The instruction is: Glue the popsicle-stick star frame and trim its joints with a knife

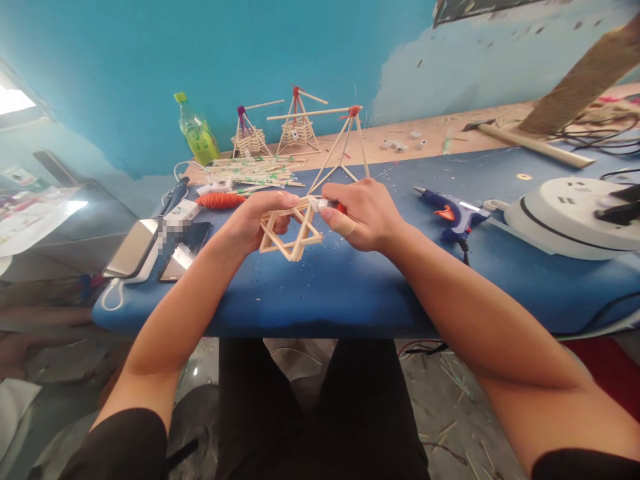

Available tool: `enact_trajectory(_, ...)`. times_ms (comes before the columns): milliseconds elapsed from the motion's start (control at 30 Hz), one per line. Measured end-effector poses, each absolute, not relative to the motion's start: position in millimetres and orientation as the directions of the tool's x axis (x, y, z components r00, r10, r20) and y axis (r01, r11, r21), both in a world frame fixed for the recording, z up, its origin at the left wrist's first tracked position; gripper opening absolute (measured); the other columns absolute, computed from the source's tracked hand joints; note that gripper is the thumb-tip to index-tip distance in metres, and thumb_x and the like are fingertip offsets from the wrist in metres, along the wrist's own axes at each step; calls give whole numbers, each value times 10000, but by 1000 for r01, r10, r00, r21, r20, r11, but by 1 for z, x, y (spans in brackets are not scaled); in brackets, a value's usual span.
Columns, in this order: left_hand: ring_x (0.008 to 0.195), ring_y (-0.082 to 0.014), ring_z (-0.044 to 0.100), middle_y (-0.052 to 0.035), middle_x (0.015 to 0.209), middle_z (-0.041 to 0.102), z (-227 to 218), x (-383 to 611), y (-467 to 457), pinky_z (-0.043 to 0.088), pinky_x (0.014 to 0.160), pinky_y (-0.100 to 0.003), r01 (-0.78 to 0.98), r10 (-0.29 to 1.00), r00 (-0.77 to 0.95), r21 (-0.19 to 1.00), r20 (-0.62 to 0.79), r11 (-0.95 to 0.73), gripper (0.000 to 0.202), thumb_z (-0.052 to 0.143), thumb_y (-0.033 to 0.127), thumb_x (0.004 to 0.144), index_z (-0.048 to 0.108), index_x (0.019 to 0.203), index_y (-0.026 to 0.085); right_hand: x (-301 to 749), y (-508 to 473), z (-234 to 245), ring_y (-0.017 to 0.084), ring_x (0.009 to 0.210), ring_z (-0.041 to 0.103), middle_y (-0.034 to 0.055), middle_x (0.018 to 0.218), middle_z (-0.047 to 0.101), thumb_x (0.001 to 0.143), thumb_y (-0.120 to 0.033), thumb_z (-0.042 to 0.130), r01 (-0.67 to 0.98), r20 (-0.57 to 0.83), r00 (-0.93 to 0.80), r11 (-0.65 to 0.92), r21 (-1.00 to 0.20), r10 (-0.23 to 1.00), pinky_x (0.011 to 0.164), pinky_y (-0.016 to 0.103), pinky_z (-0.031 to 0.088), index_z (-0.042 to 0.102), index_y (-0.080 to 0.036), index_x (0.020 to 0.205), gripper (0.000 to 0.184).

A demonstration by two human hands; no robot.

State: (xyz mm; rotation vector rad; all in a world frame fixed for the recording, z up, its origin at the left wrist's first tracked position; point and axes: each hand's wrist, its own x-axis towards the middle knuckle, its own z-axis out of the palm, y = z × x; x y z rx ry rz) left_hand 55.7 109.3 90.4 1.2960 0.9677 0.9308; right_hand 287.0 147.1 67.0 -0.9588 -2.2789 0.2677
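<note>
My left hand (267, 217) is closed on a star-shaped frame of pale wooden sticks (291, 248), held above the blue table. My right hand (363, 213) grips a small white object (320, 205) against the frame's upper right corner. A bit of red (341, 208) shows between the right fingers; the kind of tool or part cannot be made out. Just behind the hands stands a stick pyramid (345, 143) tied with orange thread, a long stick lying across its top. A spool of orange thread (220, 200) lies left of the left hand.
Two more stick pyramids (249, 141) stand at the wall beside a green bottle (197, 133). Loose sticks (260, 172) lie before them. Two phones (133, 248) rest at left. A blue glue gun (457, 217) and a white power strip (570, 213) with cables occupy the right.
</note>
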Motion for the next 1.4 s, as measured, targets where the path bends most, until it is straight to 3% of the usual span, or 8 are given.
enact_trajectory(100, 540, -107, 379, 13, 584, 506, 90, 57, 107, 232, 521, -294, 16, 931, 358, 997, -73, 72, 348, 924, 474, 617, 794, 758, 184, 297, 156, 72, 191, 631, 312, 18, 655, 449, 979, -640, 408, 640, 483, -408, 619, -454, 775, 681, 393, 234, 371, -282, 748, 428)
enact_trajectory(200, 526, -102, 363, 31, 560, 482, 89, 59, 108, 212, 520, -291, 29, 949, 310, 998, -56, 49, 373, 937, 503, 627, 787, 758, 186, 304, 161, 76, 196, 654, 350, 26, 670, 446, 999, -570, 406, 619, 516, -375, 622, -479, 770, 697, 398, 261, 347, -278, 734, 398)
enact_trajectory(367, 552, -96, 356, 49, 590, 505, 86, 59, 112, 231, 553, -293, 46, 991, 98, 994, 95, -100, 333, 924, 452, 651, 725, 754, 205, 296, 152, 71, 196, 638, 360, 3, 619, 403, 972, -713, 423, 569, 502, -508, 710, -415, 700, 673, 382, 246, 379, -285, 755, 482)
enact_trajectory(533, 559, -101, 373, 50, 609, 519, 85, 59, 112, 247, 576, -296, 95, 989, 6, 985, 145, -144, 251, 905, 366, 713, 721, 780, 209, 287, 144, 65, 212, 631, 421, 32, 618, 521, 948, -786, 369, 657, 478, -510, 683, -320, 715, 659, 366, 222, 425, -287, 771, 533)
enact_trajectory(667, 574, -100, 377, 51, 611, 524, 84, 62, 110, 270, 579, -296, 98, 985, -3, 981, 171, -170, 242, 915, 348, 696, 738, 775, 204, 285, 144, 64, 207, 621, 394, 41, 631, 553, 946, -798, 360, 685, 466, -499, 662, -305, 731, 659, 366, 213, 408, -285, 785, 540)
enact_trajectory(900, 570, -102, 401, 47, 636, 551, 82, 67, 109, 296, 578, -289, 40, 984, 14, 983, 179, -180, 231, 879, 379, 767, 740, 831, 206, 281, 141, 63, 208, 624, 356, 28, 626, 477, 973, -791, 343, 683, 467, -468, 642, -347, 750, 660, 370, 221, 429, -285, 799, 542)
enact_trajectory(1200, 626, -122, 469, 25, 656, 619, 77, 69, 111, 348, 602, -274, 36, 960, -32, 961, 277, -276, 230, 850, 349, 693, 768, 846, 198, 276, 135, 66, 199, 642, 318, 38, 658, 494, 989, -707, 359, 741, 452, -406, 576, -345, 794, 646, 370, 204, 466, -274, 814, 479)
enact_trajectory(1400, 573, -102, 436, 25, 645, 618, 76, 65, 113, 341, 574, -279, 54, 970, -6, 968, 244, -243, 242, 859, 365, 678, 781, 825, 190, 277, 134, 70, 194, 656, 319, 39, 678, 491, 985, -704, 359, 763, 415, -407, 552, -336, 814, 668, 369, 203, 461, -270, 822, 474)
